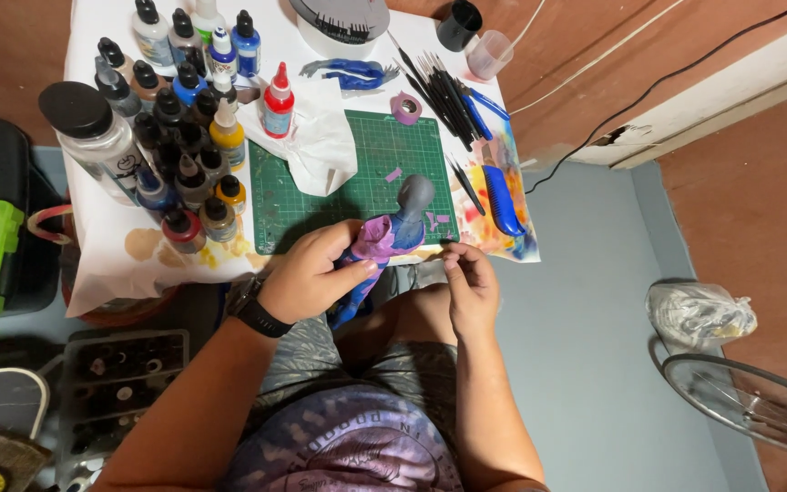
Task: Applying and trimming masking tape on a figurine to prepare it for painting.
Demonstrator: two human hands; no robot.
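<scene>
The left hand (316,273) is holding a figure (384,246) over the near edge of the table (102,246), just in front of the green mat (357,173). Its fingers are closing around the body of the figure, which is blue and purple with a grey head, and the thumb is pressing on the purple part. A black watch (252,308) is sitting on this wrist. The right hand (471,282) is hovering just beside the figure, on its right side; its fingertips (453,260) are pinching together, but I cannot tell if something small is between them. The figure is lying tilted, with the head pointing away from the person and over the mat. On the mat a white cloth (316,141) is lying, and a small roll of purple tape (405,107) is resting at its far edge. Many paint bottles (184,137) are standing together on the left part of the table. A row of brushes (439,91) is lying to the right of the mat, near a blue knife (501,199).
</scene>
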